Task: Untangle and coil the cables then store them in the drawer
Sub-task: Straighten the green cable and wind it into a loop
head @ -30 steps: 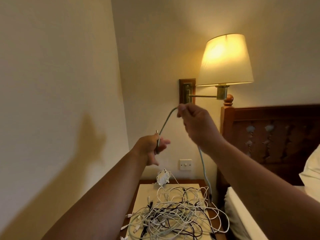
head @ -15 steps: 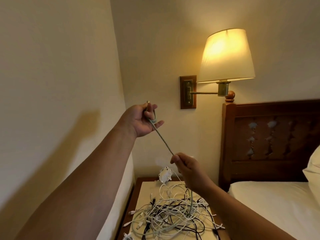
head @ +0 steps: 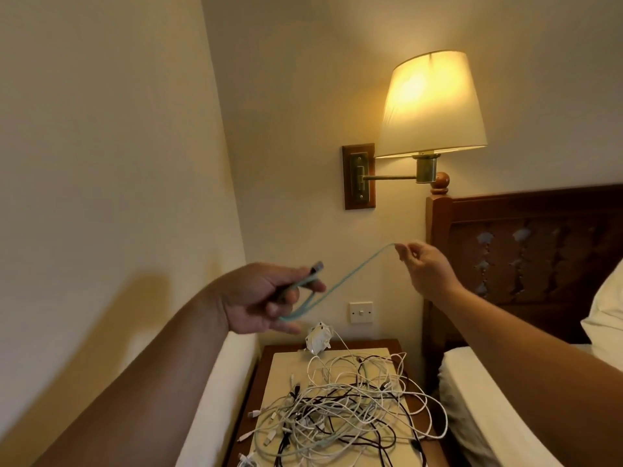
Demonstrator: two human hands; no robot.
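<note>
The headboard (head: 526,244) stands right of the nightstand (head: 364,344), and the lit lamp (head: 431,102) hangs on the wall high above the nightstand. On the nightstand lies a tangle (head: 337,409) of white and black cables; it covers most of the top.

Both arms reach out above the nightstand. The left hand (head: 259,298) is above its left back corner, fingers curled around one end of a teal cable (head: 357,271), whose plug sticks out past the thumb. Half a second ago this hand was higher; it has come down. The right hand (head: 424,264) was low then, just over the tangle; now it is raised, above the right back corner of the nightstand and in front of the headboard, and it pinches the cable between thumb and forefinger.

The cable ran straight between the hands before. Now it makes a loop under the left hand and then climbs to the right one, well above the tangle.

A white charger (head: 317,338) stands at the back edge of the nightstand, and a switch (head: 361,311) is on the wall just above it.
</note>
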